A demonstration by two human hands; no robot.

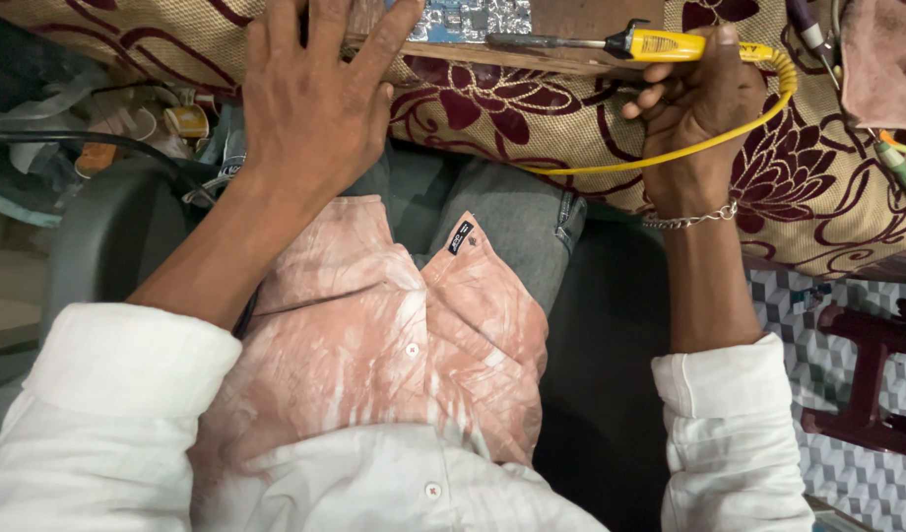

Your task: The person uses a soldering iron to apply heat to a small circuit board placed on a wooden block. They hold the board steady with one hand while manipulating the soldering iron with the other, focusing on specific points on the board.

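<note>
Yellow soldering iron (611, 43) gripped in right hand (694, 103); left hand (310, 99) spread flat on wooden board (532, 57).

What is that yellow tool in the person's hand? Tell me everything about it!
The yellow tool looks like a soldering iron: a yellow plastic-looking handle, a dark metal shaft pointing left, and a yellow cord looping from its back end. It lies nearly level over a wooden board, gripped by the right hand.
</note>
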